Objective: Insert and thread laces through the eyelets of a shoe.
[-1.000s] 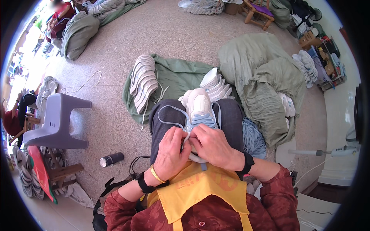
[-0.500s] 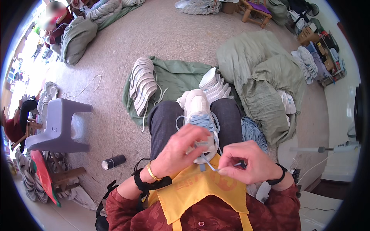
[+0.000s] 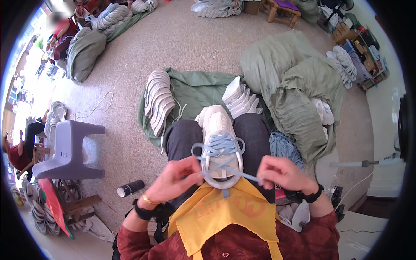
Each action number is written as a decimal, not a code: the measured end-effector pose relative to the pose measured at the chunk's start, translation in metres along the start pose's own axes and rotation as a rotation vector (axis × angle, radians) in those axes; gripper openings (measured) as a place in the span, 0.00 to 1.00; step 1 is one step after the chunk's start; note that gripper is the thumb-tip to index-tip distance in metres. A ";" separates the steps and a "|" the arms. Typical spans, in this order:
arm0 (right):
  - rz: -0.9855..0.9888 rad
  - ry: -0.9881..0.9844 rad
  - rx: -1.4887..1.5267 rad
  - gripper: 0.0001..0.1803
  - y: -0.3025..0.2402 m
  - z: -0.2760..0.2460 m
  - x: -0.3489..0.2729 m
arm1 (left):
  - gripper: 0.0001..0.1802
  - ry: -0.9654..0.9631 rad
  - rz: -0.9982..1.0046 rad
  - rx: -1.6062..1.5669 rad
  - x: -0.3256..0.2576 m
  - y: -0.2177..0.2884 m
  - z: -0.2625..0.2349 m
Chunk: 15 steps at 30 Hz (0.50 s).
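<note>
A white sneaker (image 3: 215, 119) rests between my knees, toe pointing away from me. Light blue shoelace (image 3: 223, 145) zigzags across its tongue, with a loop standing out on each side. Beside the shoe's collar on the left, my left hand (image 3: 180, 177) is closed, pinching one lace end. On the other side my right hand (image 3: 284, 173) pinches the other end, which stretches taut from the shoe. The two ends cross over the shoe's opening. A yellow apron (image 3: 225, 208) covers my lap below the heel.
Nested white shoe parts (image 3: 158, 99) lie on a green cloth (image 3: 195, 86) ahead, with more white uppers (image 3: 240, 97) at its right. Blue laces (image 3: 286, 149) are bundled by my right knee. Large green sacks (image 3: 303, 99), a purple-grey chair (image 3: 71, 149) and a black bottle (image 3: 131, 188) stand or lie around.
My hands have moved apart, the left one outward to the left, the right slightly outward. The lace is now drawn out between them, and the shoe's opening is uncovered. The view has shifted slightly.
</note>
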State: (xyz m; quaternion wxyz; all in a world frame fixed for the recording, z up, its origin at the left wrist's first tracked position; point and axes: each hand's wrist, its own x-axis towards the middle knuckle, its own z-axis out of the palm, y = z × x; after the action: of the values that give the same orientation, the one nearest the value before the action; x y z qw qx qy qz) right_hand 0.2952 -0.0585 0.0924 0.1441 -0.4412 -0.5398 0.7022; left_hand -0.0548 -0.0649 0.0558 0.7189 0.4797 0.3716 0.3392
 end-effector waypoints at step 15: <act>-0.271 0.473 -0.417 0.16 0.013 0.007 0.039 | 0.11 0.322 0.141 0.677 0.027 -0.003 0.013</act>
State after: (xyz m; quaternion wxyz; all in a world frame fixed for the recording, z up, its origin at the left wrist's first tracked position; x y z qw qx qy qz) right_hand 0.2706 -0.0413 0.0629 0.2640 -0.5362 -0.6771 0.4293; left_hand -0.0298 -0.0484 0.0505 0.4270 0.6551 0.5368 0.3169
